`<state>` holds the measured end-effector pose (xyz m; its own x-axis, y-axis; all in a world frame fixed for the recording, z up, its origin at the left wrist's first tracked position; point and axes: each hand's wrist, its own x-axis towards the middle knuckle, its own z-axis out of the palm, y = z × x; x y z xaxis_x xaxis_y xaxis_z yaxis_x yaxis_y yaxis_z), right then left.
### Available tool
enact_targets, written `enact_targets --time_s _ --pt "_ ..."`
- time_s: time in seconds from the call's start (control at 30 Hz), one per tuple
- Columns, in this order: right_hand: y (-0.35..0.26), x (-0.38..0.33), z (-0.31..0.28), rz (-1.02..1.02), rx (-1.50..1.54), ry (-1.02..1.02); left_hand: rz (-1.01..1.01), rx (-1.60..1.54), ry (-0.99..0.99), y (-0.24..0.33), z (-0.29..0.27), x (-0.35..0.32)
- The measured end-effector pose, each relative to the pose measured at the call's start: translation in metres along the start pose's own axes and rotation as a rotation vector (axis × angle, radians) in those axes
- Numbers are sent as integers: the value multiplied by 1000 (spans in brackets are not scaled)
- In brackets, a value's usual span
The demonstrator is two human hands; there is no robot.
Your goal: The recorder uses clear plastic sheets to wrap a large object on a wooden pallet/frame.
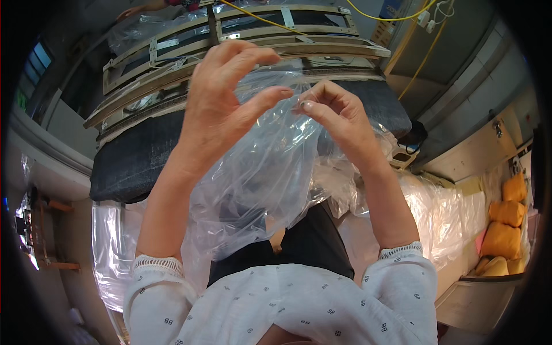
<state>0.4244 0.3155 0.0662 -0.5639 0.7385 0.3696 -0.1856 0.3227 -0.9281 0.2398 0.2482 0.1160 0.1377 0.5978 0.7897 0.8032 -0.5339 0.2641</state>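
My left hand (pixel 221 106) and my right hand (pixel 339 118) are raised in front of me, both pinching the top edge of a clear plastic bag (pixel 259 178). The fingertips of the two hands almost meet at the bag's rim. The bag hangs down crumpled between my forearms, over my dark lap. Both sleeves are white with a small dark print.
A dark grey upholstered cushion (pixel 132 158) lies ahead with stacked wooden frames (pixel 241 40) on top. More clear plastic sheeting (pixel 443 213) spreads to the right and lower left. Yellow cushions (pixel 506 224) sit in a bin at right. Yellow cables (pixel 422 57) hang at the upper right.
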Motion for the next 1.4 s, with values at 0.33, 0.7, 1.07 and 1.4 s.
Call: enact_targets --time_s 0.33,0.7,1.07,1.4 --pt "-23 -29 4 7 63 -266 38 -71 26 26 8 -1" --pt "-32 -36 13 -144 -71 -263 30 -199 -86 28 -11 -13" --pt "-12 -16 27 -191 -299 -46 20 -383 173 5 -47 -29" --pt "1 -74 57 196 315 -440 -271 -638 574 -101 -143 -75"
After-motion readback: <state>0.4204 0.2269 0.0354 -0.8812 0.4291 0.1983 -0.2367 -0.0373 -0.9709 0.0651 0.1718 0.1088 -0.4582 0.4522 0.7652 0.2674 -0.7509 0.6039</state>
